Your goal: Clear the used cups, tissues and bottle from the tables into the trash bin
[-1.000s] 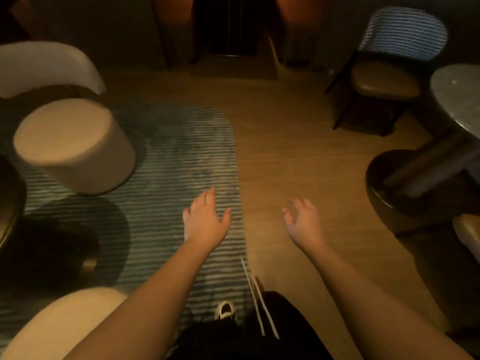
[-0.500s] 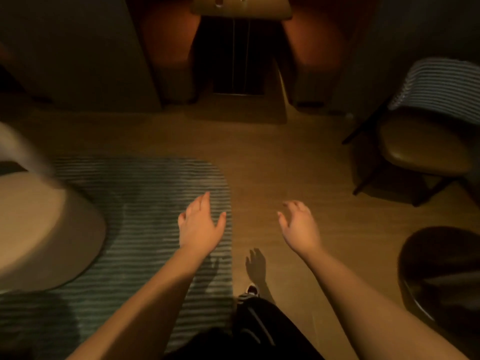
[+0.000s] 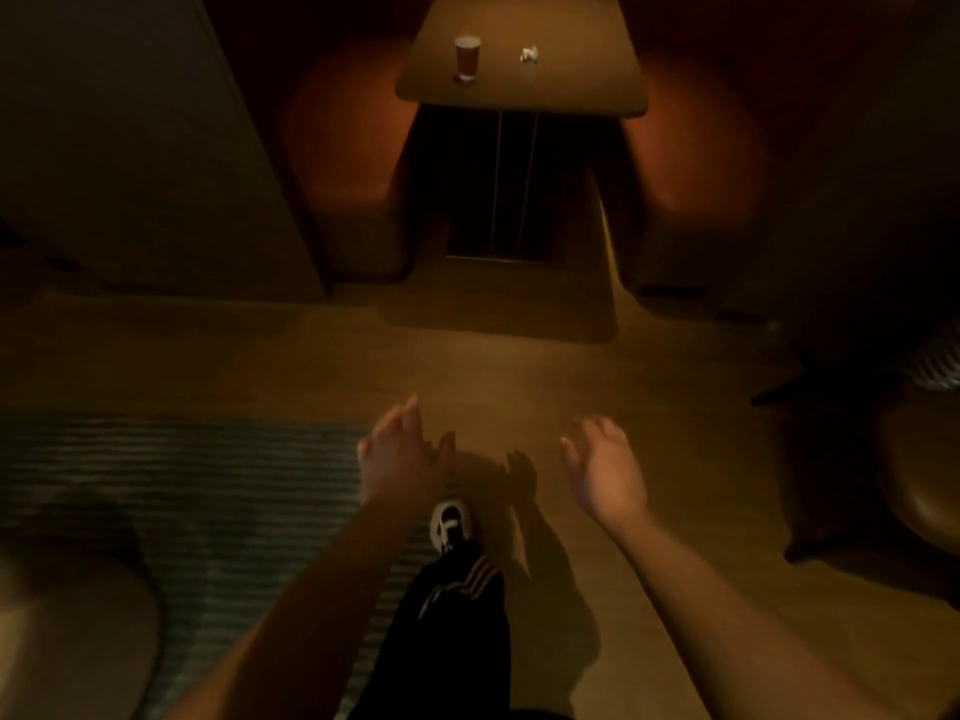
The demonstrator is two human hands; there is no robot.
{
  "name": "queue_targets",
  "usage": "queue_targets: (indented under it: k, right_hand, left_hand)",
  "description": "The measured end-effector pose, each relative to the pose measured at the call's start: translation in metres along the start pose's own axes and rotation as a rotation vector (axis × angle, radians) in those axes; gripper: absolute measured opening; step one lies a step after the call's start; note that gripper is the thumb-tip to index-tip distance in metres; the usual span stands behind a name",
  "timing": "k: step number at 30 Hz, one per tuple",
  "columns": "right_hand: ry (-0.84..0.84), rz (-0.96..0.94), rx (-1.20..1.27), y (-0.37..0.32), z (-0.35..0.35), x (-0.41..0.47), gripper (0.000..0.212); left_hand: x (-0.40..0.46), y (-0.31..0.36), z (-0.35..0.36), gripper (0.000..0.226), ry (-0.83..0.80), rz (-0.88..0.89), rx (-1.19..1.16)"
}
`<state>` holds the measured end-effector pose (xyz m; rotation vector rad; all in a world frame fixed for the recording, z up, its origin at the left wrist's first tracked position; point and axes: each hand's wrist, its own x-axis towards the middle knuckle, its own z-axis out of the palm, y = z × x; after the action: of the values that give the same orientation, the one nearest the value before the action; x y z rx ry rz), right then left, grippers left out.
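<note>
Nearest the camera, a leg in black trousers with white side stripes ends in a white sneaker planted on the tan wooden floor, beside the edge of a grey-green striped rug. Above it the left hand and right hand hang apart, both empty with fingers loosely spread. Farther off, a brown rectangular table between two orange upholstered seats carries a clear plastic cup of dark drink and, well apart, a small crumpled white tissue.
</note>
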<state>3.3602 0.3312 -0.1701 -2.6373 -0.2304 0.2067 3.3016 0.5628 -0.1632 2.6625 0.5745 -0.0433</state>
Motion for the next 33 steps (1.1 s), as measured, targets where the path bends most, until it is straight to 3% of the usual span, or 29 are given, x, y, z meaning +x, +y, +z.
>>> queue_targets:
  k: [9,15,24,33]
  right_hand:
    - [0.012,0.020,0.022,-0.058,-0.028,0.312,0.038]
    - [0.035,0.055,0.023,-0.065,-0.043,0.488,0.041]
    - [0.072,-0.046,0.029,-0.062,-0.067,0.799,0.040]
    - [0.044,-0.077,0.065,-0.082,-0.112,0.992,0.039]
  left_hand:
    - [0.316,0.043,-0.040,0.072,-0.010,0.018,0.032]
    - [0.488,0.081,-0.042,0.069,0.005,0.051,0.016]
    - [0.762,0.159,-0.025,0.072,0.096,0.015,-0.058]
    - [0.950,0.219,-0.045,0.074,0.181,-0.021,-0.165]
